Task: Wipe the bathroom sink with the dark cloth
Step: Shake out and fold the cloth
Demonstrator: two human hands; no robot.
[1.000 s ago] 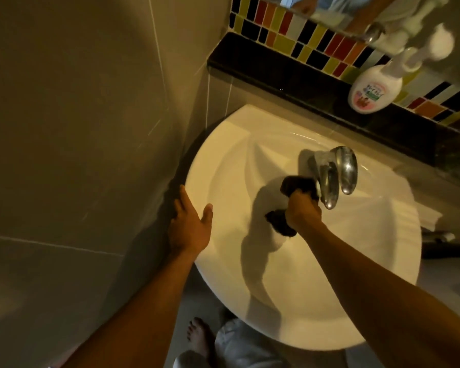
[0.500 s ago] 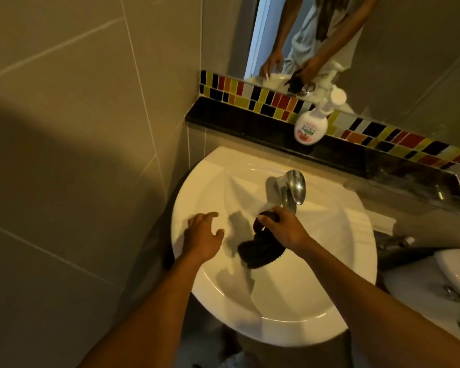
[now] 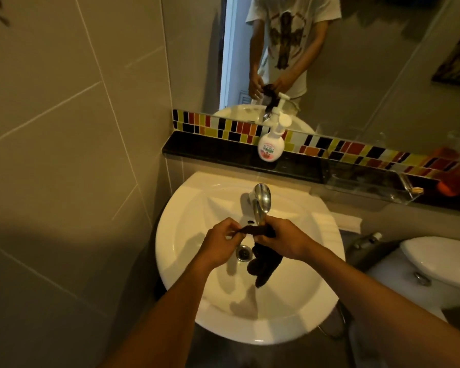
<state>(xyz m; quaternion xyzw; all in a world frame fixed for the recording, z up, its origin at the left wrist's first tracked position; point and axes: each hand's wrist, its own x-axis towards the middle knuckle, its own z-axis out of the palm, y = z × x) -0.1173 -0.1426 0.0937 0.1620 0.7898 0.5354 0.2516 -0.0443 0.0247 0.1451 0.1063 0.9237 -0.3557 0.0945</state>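
You hold the dark cloth (image 3: 263,251) with both hands above the bowl of the white sink (image 3: 186,261). Your left hand (image 3: 221,245) pinches one end of the cloth between thumb and fingers, closed tight on it. Your right hand (image 3: 286,239) is closed around the other part, and between the two grips the cloth is stretched in a short twisted band. Below your right grip the rest of the cloth hangs down into the bowl; whether its lower end touches the porcelain I cannot tell.

Just under your left grip, a little toward the right hand, is the metal drain (image 3: 243,253). Just behind both grips stands the chrome faucet (image 3: 260,203), with its spout pointing to the gap between your hands. Further behind the grips, on the black ledge (image 3: 210,150), stands a white pump bottle (image 3: 272,144), in front of a strip of coloured mosaic tiles (image 3: 223,126). The mirror (image 3: 356,62) above it shows the two hands with the cloth. To the right of your right grip, well apart, is a white toilet (image 3: 436,261).
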